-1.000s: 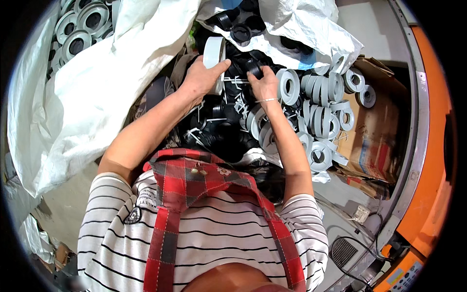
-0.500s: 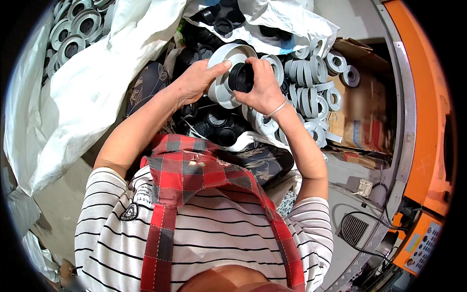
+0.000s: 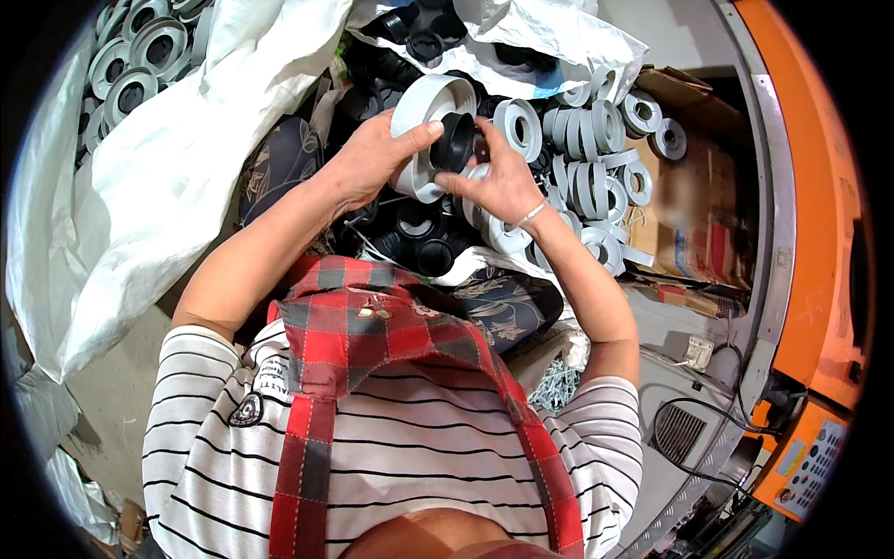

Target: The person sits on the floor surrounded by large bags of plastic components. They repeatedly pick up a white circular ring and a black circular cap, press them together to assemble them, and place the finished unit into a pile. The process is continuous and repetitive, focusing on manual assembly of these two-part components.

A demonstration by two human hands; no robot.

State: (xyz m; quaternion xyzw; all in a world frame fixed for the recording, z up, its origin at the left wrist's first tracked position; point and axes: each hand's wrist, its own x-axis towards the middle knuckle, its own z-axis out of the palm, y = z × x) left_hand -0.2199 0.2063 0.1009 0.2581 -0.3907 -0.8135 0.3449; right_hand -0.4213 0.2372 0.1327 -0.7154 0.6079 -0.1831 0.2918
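1. Biggest on my feed is the white sack (image 3: pixel 158 200) at the left, its sheeting spread wide and creased. At its upper end I make out a load of flanged gray rings (image 3: pixel 156 47), lying loosely over one another at mixed angles.
2. Next I have the white sheeting (image 3: pixel 549 42) at the top, rumpled like an opened sack. Black rings (image 3: pixel 425 45) lie in its folds; I cannot tell how deep they go.
3. The cardboard box (image 3: pixel 700 219) at the right stands with its opening toward the pile, one flap raised. Stacked gray rings (image 3: pixel 610 128) crowd up to it and partly overlap it; I cannot tell how many actually sit inside.
4. Below the hands I see a heap of black fittings (image 3: pixel 434 256), with a white fabric edge beside it. Whatever holds the heap is hidden from me.
5. The left hand (image 3: pixel 374 160) grips a large gray ring (image 3: pixel 414 107) by its rim, thumb on the near side. I have that ring above the black heap, tilted, with its opening toward the right hand.
6. Beside the right forearm a small pale bag (image 3: pixel 535 377) shows thin grayish pieces (image 3: pixel 557 387) inside, too small for me to identify.
7. The right hand (image 3: pixel 505 182) pinches a black ring (image 3: pixel 454 142) between thumb and fingers at the gray ring's opening; whether it is seated, I cannot tell.
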